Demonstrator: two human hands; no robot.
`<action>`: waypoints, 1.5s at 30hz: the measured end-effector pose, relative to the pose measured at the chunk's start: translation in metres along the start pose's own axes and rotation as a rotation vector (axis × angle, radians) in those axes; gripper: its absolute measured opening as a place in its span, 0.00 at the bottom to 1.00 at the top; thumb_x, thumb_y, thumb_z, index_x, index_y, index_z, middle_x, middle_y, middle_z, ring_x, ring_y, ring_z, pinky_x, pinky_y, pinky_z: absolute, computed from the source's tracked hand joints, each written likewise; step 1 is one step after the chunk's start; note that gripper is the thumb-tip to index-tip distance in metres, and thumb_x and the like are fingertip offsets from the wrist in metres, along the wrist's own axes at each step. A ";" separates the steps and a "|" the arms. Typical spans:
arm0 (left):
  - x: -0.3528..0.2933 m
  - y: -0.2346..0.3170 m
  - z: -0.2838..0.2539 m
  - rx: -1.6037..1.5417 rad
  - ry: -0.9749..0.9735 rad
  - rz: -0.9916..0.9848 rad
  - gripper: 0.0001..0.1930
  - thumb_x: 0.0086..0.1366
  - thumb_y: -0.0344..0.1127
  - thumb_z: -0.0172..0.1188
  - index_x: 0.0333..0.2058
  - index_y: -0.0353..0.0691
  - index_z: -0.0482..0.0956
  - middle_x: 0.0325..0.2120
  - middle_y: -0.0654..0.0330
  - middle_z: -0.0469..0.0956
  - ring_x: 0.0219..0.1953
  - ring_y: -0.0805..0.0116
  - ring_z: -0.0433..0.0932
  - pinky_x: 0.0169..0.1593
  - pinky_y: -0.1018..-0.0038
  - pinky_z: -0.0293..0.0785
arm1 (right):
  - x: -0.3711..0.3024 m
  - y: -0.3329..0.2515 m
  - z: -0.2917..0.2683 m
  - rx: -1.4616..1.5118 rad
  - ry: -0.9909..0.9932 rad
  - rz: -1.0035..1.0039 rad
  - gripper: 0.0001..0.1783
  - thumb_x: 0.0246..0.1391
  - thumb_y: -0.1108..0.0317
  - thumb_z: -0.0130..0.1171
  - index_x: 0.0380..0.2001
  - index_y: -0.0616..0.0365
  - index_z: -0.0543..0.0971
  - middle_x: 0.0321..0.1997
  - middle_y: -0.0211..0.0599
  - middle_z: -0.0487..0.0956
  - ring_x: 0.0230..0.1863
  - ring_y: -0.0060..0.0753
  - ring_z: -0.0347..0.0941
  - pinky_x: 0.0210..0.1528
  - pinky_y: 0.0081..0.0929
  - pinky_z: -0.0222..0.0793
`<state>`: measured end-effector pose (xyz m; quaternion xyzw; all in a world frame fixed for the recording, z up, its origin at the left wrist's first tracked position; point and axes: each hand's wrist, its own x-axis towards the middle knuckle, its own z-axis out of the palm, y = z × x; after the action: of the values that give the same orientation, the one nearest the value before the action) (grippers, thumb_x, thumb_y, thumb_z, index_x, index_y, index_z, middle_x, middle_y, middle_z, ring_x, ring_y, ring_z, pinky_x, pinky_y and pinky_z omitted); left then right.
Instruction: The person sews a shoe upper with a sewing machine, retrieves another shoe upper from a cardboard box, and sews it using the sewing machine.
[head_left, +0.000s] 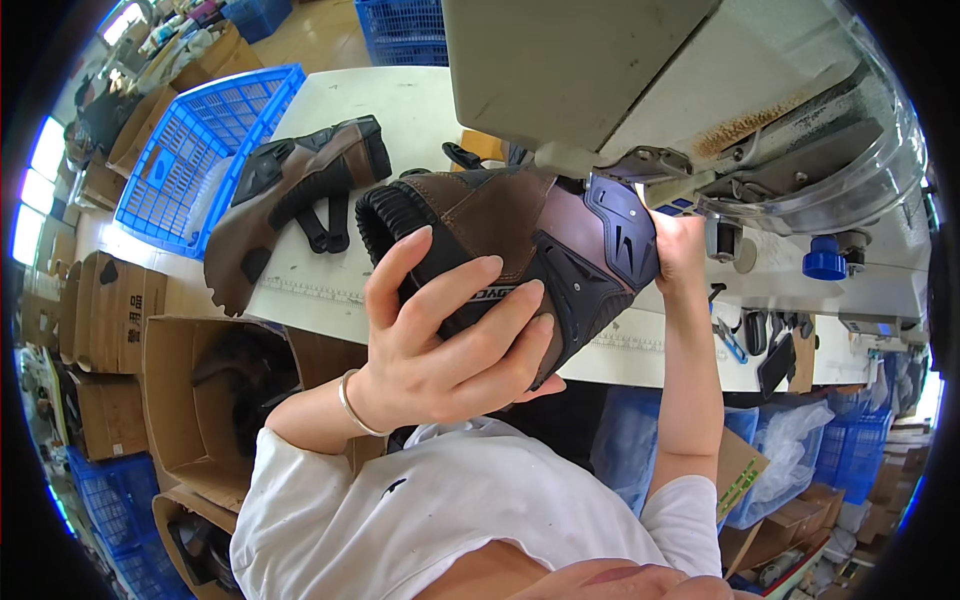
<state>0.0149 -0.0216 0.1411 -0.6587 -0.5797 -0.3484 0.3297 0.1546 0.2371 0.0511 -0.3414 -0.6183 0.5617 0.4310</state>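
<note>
Two hands are on the brown boot (pixel 500 235), which you have in front of you just above the white table (pixel 400 105), its ridged black sole toward your left and its plated shaft toward your right. Your left hand (pixel 450 345) is clamped on the boot's near side, fingers spread over the brown and black panels. Your right hand (pixel 682 250) is at the shaft's far edge; its fingers are mostly hidden, so you cannot be told whether it grips.

The main obstruction is the pale machine head (pixel 570 75) directly over the shaft; it covers much of the far table, and contact at its working point is hidden. To your right, a clear curved guard (pixel 850 205) and a blue knob (pixel 825 259) hang from the machine, above small tools (pixel 732 343) near the table edge.

To your left, a second boot (pixel 290 185) lies on its side, reaching over the table edge, with a black strap (pixel 338 222) beside it. A blue crate (pixel 240 98) stands just beyond. Below, near your left forearm, is an open cardboard box (pixel 165 385) holding dark items. Clear plastic (pixel 785 455) lies in blue bins at lower right.
</note>
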 end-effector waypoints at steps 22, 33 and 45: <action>0.025 -0.026 0.003 -0.123 -0.017 -0.014 0.19 0.44 0.56 0.63 0.25 0.47 0.78 0.34 0.67 0.77 0.42 0.59 0.73 0.58 0.50 0.58 | 0.013 0.005 -0.006 0.195 -0.038 0.067 0.15 0.51 0.74 0.58 0.43 0.61 0.74 0.42 0.33 0.77 0.39 0.26 0.74 0.39 0.24 0.72; 0.025 -0.045 0.001 -0.163 -0.070 -0.008 0.21 0.39 0.57 0.65 0.28 0.49 0.78 0.37 0.66 0.77 0.48 0.55 0.71 0.60 0.49 0.54 | -0.010 -0.009 0.008 0.138 0.028 0.124 0.10 0.50 0.75 0.56 0.37 0.66 0.77 0.37 0.31 0.78 0.34 0.21 0.72 0.35 0.19 0.68; 0.005 -0.080 0.034 -0.575 0.180 -0.521 0.16 0.60 0.34 0.53 0.46 0.36 0.72 0.57 0.53 0.59 0.62 0.58 0.55 0.60 0.65 0.56 | -0.060 -0.024 0.051 0.358 0.123 -0.038 0.11 0.61 0.63 0.49 0.36 0.60 0.74 0.32 0.27 0.76 0.32 0.16 0.71 0.36 0.17 0.68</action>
<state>-0.0616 0.0179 0.1294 -0.5218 -0.5748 -0.6250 0.0818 0.1329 0.1586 0.0662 -0.2812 -0.4873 0.6325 0.5324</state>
